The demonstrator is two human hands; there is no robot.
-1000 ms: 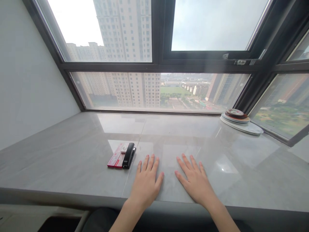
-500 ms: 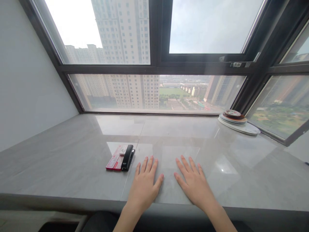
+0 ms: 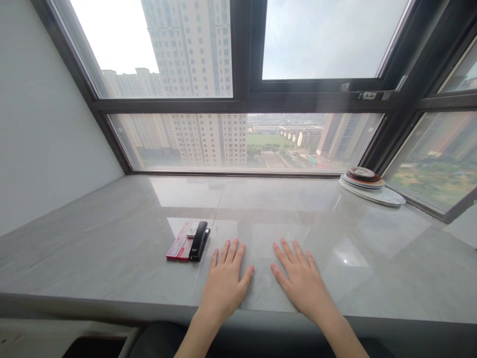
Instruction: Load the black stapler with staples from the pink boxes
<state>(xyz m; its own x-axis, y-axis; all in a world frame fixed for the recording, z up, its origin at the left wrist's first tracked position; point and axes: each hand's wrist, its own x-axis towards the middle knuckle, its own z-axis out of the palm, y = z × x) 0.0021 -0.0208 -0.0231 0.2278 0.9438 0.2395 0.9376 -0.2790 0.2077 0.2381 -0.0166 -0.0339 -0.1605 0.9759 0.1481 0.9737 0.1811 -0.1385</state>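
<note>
My left hand (image 3: 226, 281) lies flat on the grey stone sill (image 3: 112, 238), palm down with the fingers spread. A short way to its right, my right hand (image 3: 302, 281) rests the same way, and neither hand holds anything. Left of my left hand is a black stapler (image 3: 198, 242), apart from the fingers. It sits against red-and-white small boxes (image 3: 179, 247), with a small pale item (image 3: 192, 230) on top at their far end; I cannot read the print.
A stack of round plates or coasters (image 3: 362, 175) on a pale oval board (image 3: 387, 196) stands in the far right corner. Dark window frames (image 3: 238, 106) run along the back. A white wall (image 3: 48, 139) bounds the left side, and the sill's front edge (image 3: 122, 302) is near my wrists.
The view has shifted very slightly. Both hands, the stapler and the boxes keep their places on the sill.
</note>
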